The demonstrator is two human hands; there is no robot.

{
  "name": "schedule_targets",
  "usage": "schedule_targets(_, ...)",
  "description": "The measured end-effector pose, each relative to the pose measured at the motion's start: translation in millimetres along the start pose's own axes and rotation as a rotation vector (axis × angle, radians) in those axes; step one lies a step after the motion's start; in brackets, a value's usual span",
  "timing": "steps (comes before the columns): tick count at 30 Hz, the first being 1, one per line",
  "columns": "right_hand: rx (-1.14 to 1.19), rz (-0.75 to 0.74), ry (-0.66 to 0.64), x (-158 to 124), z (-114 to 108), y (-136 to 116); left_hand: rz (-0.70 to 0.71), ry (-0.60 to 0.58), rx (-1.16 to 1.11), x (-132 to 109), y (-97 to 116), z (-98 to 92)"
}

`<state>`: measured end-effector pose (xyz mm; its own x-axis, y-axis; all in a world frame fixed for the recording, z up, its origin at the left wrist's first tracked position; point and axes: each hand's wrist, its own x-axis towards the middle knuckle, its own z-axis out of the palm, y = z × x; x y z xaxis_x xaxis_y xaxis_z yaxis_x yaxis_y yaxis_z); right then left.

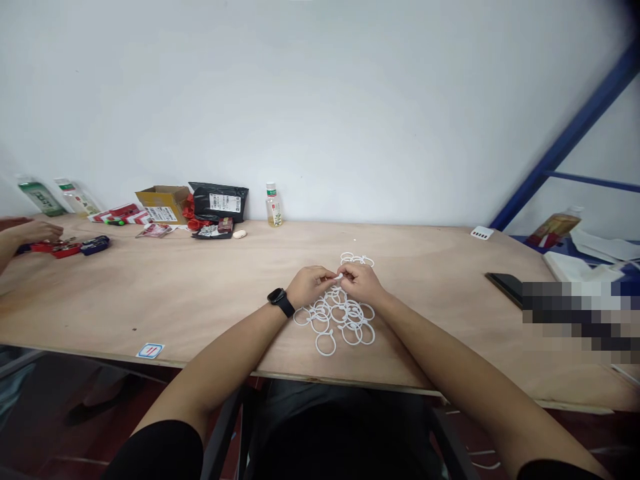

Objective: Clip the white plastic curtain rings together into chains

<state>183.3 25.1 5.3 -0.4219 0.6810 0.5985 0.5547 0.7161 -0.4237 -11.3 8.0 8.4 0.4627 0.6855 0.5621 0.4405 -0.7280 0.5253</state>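
Several white rings (326, 344) lie in a loose, overlapping pile on the wooden table, in front of and beneath my hands. A few more white rings (369, 261) lie just behind my hands. My left hand (313, 285), with a black watch at the wrist, pinches a small white piece (339, 276) between thumb and fingers. Closed on the same piece from the other side is my right hand (361, 281). The two hands almost touch above the pile, and the rest of what they hold is hidden by the fingers.
A bottle (274, 205), a black package (219, 202) and an open cardboard box (164, 204) stand along the wall. Another person's hand (43, 231) is at far left near red and blue items. A dark phone (505, 288) lies right. A numbered card (151, 351) marks the front edge.
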Motion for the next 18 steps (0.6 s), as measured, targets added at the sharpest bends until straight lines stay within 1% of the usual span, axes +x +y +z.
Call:
schedule_targets(4, -0.010, 0.028, 0.009, 1.0, -0.5, -1.4, 0.010, 0.002, 0.007, 0.4, 2.2, 3.5)
schedule_targets(8, 0.016, 0.051, -0.012, 3.1, -2.4, -0.6, -0.016, 0.014, -0.014, 0.5, 3.4, 6.1)
schedule_targets(10, 0.035, 0.078, 0.020, 4.1, -3.9, 2.8, -0.045, 0.063, -0.013, 0.6, 0.9, 5.8)
schedule_targets(12, 0.034, 0.112, 0.087, 4.7, -6.3, 9.0, -0.069, 0.093, 0.014, 0.4, -4.1, 4.0)
schedule_targets(13, 0.020, 0.122, 0.115, 4.9, -7.7, 13.1, -0.072, 0.081, 0.035, 0.0, -7.1, 2.9)
schedule_targets(15, -0.045, 0.128, 0.123, 5.2, -10.7, 22.1, -0.059, -0.001, 0.089, -1.3, -12.8, 0.8)
schedule_targets(18, -0.183, 0.137, 0.057, 5.4, -14.3, 34.2, -0.055, -0.174, 0.191, -3.9, -16.6, -0.6)
